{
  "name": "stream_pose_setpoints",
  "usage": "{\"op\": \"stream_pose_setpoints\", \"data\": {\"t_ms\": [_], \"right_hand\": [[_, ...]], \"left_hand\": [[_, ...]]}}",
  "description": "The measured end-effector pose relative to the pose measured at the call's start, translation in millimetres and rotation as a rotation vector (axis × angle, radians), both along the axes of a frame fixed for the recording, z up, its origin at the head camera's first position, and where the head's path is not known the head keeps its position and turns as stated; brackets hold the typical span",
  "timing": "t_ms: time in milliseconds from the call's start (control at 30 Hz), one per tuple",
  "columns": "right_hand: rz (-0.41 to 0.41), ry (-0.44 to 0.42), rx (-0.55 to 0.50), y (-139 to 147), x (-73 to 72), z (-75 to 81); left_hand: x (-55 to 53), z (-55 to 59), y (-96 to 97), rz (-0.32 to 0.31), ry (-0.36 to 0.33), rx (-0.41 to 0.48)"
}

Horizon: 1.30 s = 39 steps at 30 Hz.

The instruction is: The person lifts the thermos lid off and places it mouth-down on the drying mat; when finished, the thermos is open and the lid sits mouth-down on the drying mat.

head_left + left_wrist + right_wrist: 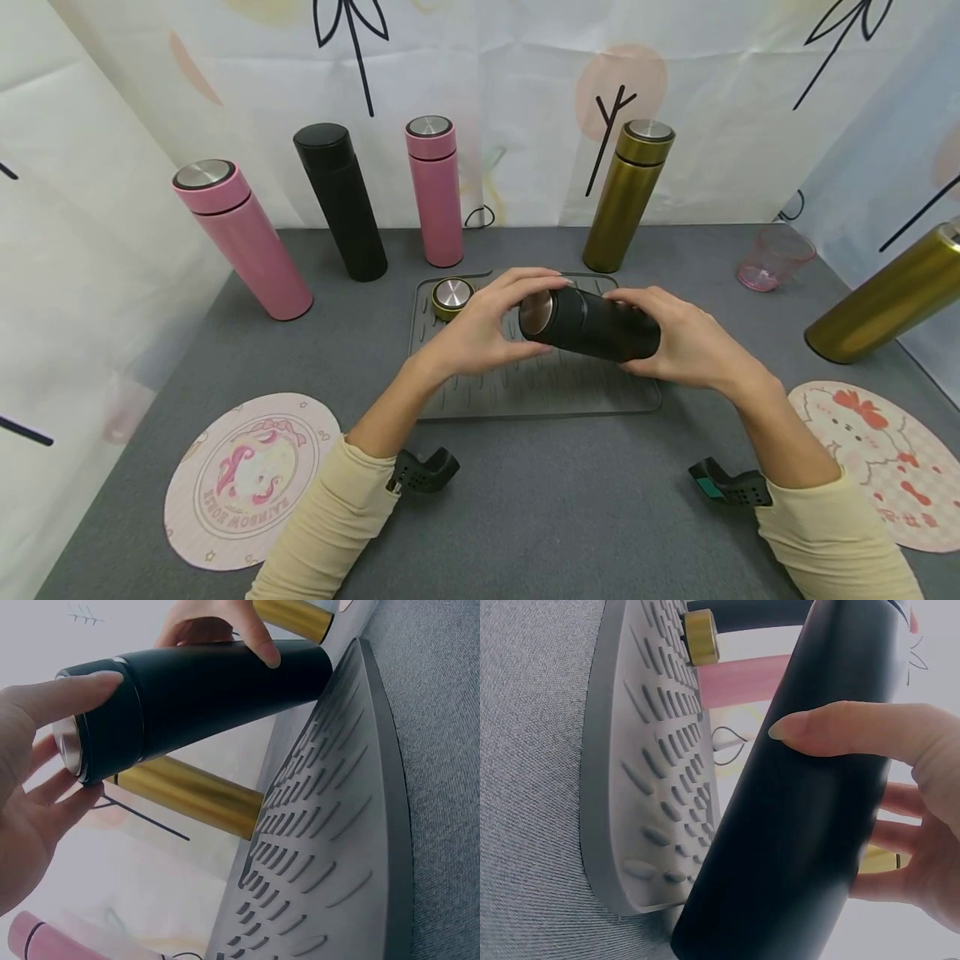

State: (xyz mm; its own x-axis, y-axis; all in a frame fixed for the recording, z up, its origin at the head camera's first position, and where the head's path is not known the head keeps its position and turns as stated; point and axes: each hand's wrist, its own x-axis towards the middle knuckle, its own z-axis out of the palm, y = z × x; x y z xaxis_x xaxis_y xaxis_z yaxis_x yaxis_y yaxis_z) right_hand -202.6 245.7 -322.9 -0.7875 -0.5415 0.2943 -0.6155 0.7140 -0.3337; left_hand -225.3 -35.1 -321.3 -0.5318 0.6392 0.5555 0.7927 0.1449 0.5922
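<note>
A black thermos lies tilted in the air over a grey ridged tray, its silver-topped lid end toward the left. My left hand grips the lid, thumb on one side and fingers on the other, as the left wrist view shows. Round the body, near the base, curl the thumb and fingers of my right hand. In the right wrist view the thermos body slants across the tray's corner. A gold lid with a silver top sits at the tray's back left.
Behind the tray stand two pink thermoses, another black thermos and a gold thermos. At the right are a pink glass and a second gold thermos. Round pink placemats flank my forearms.
</note>
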Motion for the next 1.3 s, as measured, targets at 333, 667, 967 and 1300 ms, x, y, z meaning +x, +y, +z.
{"op": "stream_pose_setpoints", "data": {"t_ms": [333, 667, 967, 1300], "right_hand": [[-0.031, 0.068, -0.006, -1, -1.4, -1.4], [0.012, -0.002, 0.010, 3, -2.3, 0.5], [0.038, -0.043, 0.046, 5, -1.7, 1.6], [0.040, -0.003, 0.028, 6, -1.4, 1.6]], "left_hand": [[8.8, 1.0, 6.0, 0.213, -0.151, 0.034], [2.4, -0.1, 0.7, -0.008, -0.005, -0.027], [-0.7, 1.2, -3.8, -0.081, 0.049, -0.153], [1.6, 2.1, -1.8, 0.009, -0.033, -0.056]]}}
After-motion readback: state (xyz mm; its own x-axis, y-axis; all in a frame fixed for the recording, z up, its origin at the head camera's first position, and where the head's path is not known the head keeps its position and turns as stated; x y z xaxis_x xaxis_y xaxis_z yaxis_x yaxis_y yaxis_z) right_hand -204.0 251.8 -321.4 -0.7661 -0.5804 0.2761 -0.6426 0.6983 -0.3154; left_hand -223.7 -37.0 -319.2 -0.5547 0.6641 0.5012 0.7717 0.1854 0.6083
